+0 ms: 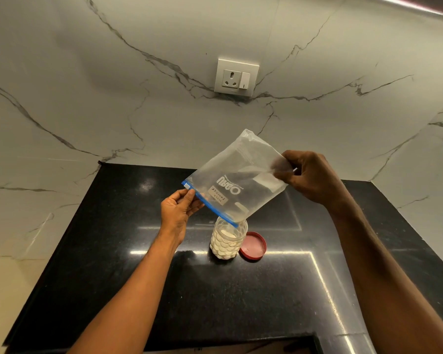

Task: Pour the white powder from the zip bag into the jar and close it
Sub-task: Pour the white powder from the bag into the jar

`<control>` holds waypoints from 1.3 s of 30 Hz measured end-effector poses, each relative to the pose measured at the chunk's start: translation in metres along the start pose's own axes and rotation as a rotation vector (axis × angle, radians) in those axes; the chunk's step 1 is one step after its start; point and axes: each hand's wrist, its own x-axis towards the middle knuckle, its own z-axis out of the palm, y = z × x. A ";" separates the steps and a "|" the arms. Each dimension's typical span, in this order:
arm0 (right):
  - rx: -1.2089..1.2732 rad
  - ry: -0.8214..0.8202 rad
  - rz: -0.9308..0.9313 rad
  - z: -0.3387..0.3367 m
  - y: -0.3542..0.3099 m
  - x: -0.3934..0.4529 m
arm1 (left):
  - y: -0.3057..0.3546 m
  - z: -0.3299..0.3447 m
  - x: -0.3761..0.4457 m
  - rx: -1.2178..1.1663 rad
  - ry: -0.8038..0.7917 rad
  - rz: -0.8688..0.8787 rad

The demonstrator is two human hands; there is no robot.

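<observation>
Gripping zip bag (237,180) | left hand (178,213) low | right hand (308,176) high

A black speckled countertop (113,290) fills the lower half of the frame, and just right of its centre stands an open clear jar (228,242) holding white powder, with a red lid (253,246) lying flat, touching its right side.
</observation>
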 end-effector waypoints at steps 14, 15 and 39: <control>0.048 0.080 -0.037 0.007 -0.001 -0.004 | 0.000 -0.002 -0.003 -0.016 -0.005 -0.018; 0.061 0.113 -0.036 0.007 -0.001 -0.005 | -0.001 -0.001 -0.002 -0.018 -0.011 -0.019; 0.022 0.103 -0.088 0.009 -0.009 0.002 | -0.005 -0.002 -0.002 0.001 0.016 -0.026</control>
